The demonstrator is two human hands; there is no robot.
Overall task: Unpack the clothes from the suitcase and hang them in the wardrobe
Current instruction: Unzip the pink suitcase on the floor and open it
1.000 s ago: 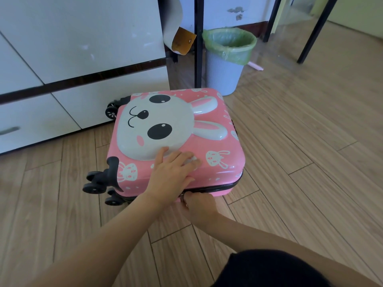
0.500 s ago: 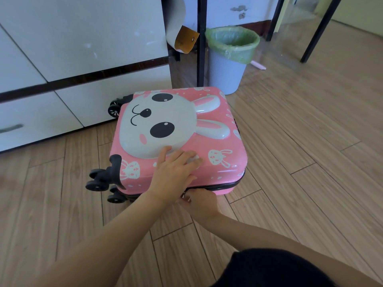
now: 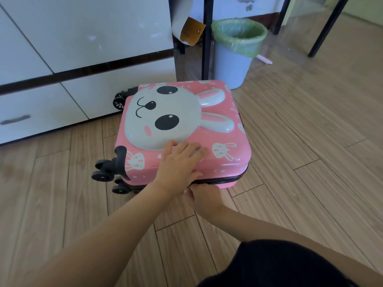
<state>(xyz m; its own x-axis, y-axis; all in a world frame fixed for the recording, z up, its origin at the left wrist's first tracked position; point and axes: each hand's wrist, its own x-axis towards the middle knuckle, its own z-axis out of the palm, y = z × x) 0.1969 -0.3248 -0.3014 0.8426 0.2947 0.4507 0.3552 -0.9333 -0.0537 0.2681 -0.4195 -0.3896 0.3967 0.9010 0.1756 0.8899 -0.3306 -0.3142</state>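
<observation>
Wood floor (image 3: 310, 141), suitcase (image 3: 224, 169) still shut; left hand (image 3: 178, 164), right hand (image 3: 204, 196) unmoved.

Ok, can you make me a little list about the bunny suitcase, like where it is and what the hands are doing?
thing: pink suitcase with a white bunny face
where: lying flat on the wooden floor, lid shut
left hand: flat on the lid, fingers straight
right hand: at the front edge by the dark zip seam; what its fingers hold is hidden
behind: white wardrobe and a bin with a green bag
clothes: none in view
</observation>
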